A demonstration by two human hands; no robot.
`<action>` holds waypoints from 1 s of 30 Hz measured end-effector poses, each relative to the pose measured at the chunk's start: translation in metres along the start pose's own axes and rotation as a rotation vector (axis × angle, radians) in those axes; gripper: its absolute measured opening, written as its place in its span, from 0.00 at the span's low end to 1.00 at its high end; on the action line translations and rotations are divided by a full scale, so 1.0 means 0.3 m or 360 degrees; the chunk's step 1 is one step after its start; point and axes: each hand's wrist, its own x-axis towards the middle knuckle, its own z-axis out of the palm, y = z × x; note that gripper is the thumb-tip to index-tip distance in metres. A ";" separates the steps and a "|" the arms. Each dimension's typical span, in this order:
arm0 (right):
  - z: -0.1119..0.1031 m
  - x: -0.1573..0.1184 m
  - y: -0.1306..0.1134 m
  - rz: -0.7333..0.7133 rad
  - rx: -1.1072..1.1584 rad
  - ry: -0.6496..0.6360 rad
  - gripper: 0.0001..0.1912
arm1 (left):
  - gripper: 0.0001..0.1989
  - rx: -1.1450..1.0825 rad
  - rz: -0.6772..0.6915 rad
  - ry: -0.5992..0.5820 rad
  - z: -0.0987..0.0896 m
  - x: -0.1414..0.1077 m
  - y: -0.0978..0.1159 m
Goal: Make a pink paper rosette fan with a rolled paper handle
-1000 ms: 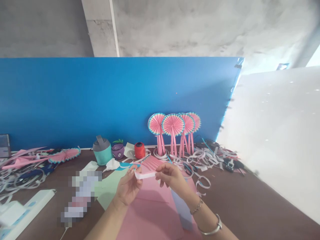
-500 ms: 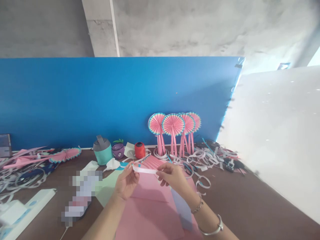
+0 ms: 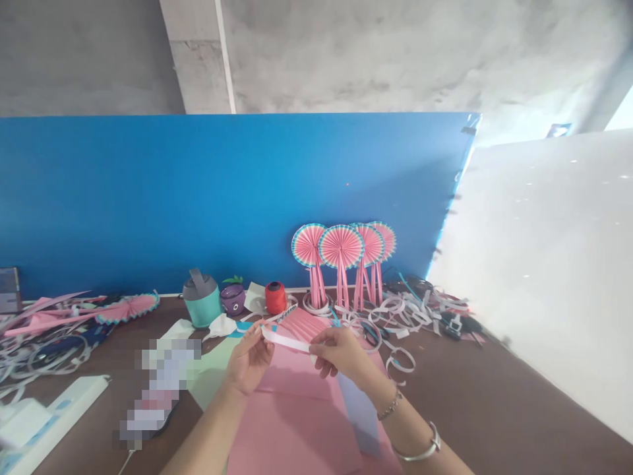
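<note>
A narrow white strip [image 3: 287, 340] is stretched between my two hands above the pink paper sheets [image 3: 297, 422]. My left hand [image 3: 250, 359] pinches its left end between thumb and fingertips. The strip's right end is pinched in my right hand [image 3: 339, 353], whose other fingers are curled. Just behind the hands lies a pleated pink paper piece [image 3: 304, 323]. Green sheets [image 3: 210, 369] and a pale blue sheet [image 3: 362, 415] show on either side of the pink ones.
Round pink fans [image 3: 341, 247] stand against the blue panel [image 3: 148, 198]. Along the back are a teal cup [image 3: 202, 303], a purple pot [image 3: 232, 300] and a red thread spool [image 3: 275, 298]. White strips [image 3: 410, 313] are heaped at right; a power strip [image 3: 59, 419] lies at left.
My right hand has moved slightly down, and the strip now slants down a little more toward the right. My left hand has barely moved.
</note>
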 end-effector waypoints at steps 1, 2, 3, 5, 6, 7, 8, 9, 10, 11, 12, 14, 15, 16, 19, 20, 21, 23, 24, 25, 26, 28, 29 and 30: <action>0.000 0.001 0.001 0.0002 0.0004 -0.0005 0.08 | 0.16 -0.0007 0.0004 0.0034 0.003 -0.002 0.002; -0.001 0.001 0.002 0.0000 0.0011 -0.0009 0.08 | 0.16 -0.0015 0.0010 0.0064 0.006 -0.003 0.004; -0.002 0.001 0.003 -0.0009 0.0011 -0.0016 0.08 | 0.16 -0.0023 0.0019 0.0088 0.006 -0.003 0.006; -0.004 0.000 0.003 -0.0045 -0.0032 -0.0022 0.07 | 0.15 -0.0034 0.0035 0.0114 0.005 0.000 0.008; -0.006 -0.002 0.002 -0.0071 -0.0076 -0.0021 0.07 | 0.15 -0.0040 0.0047 0.0123 0.004 0.002 0.008; -0.008 -0.005 0.000 -0.0102 -0.0129 -0.0021 0.07 | 0.15 -0.0045 0.0064 0.0134 0.002 0.005 0.008; -0.010 -0.007 -0.002 -0.0135 -0.0182 -0.0024 0.07 | 0.15 -0.0053 0.0085 0.0148 0.001 0.009 0.008; -0.013 -0.010 -0.004 -0.0166 -0.0232 -0.0033 0.07 | 0.15 -0.0059 0.0104 0.0164 -0.001 0.013 0.008; -0.017 -0.012 -0.006 -0.0187 -0.0273 -0.0048 0.07 | 0.15 -0.0066 0.0125 0.0183 -0.002 0.017 0.008; -0.020 -0.012 -0.006 -0.0199 -0.0297 -0.0070 0.06 | 0.15 -0.0073 0.0146 0.0202 -0.002 0.021 0.009; -0.024 -0.012 -0.005 -0.0201 -0.0303 -0.0099 0.06 | 0.16 -0.0077 0.0164 0.0221 -0.003 0.025 0.009; -0.032 -0.005 0.000 -0.0181 -0.0258 -0.0172 0.04 | 0.15 -0.0078 0.0193 0.0252 -0.003 0.032 0.011; -0.036 0.001 0.005 -0.0169 -0.0218 -0.0209 0.04 | 0.14 -0.0072 0.0203 0.0266 -0.002 0.035 0.011; -0.038 0.008 0.012 -0.0164 -0.0174 -0.0232 0.04 | 0.13 -0.0063 0.0210 0.0274 -0.002 0.037 0.012; -0.039 0.033 0.034 -0.0204 -0.0011 -0.0091 0.08 | 0.09 -0.0009 0.0203 0.0276 0.001 0.041 0.010; -0.037 0.041 0.041 -0.0258 0.0044 0.0027 0.09 | 0.08 0.0015 0.0191 0.0267 0.002 0.042 0.008; -0.036 0.048 0.046 -0.0328 0.0098 0.0154 0.11 | 0.08 0.0040 0.0176 0.0255 0.004 0.042 0.007; -0.036 0.055 0.054 -0.0463 0.0209 0.0366 0.16 | 0.07 0.0075 0.0162 0.0244 0.007 0.042 0.005; -0.039 0.056 0.055 -0.0498 0.0272 0.0438 0.19 | 0.07 0.0084 0.0169 0.0245 0.008 0.043 0.005; -0.044 0.056 0.055 -0.0499 0.0337 0.0490 0.23 | 0.07 0.0092 0.0186 0.0251 0.009 0.043 0.005; -0.049 0.053 0.054 -0.0479 0.0392 0.0522 0.25 | 0.06 0.0104 0.0204 0.0258 0.008 0.043 0.005; -0.058 0.044 0.049 -0.0446 0.0422 0.0487 0.25 | 0.05 0.0169 0.0209 0.0240 0.005 0.041 0.001; -0.058 0.038 0.045 -0.0448 0.0402 0.0409 0.24 | 0.04 0.0232 0.0187 0.0196 0.004 0.039 -0.004; -0.053 0.031 0.042 -0.0452 0.0368 0.0299 0.24 | 0.03 0.0320 0.0152 0.0123 0.003 0.036 -0.012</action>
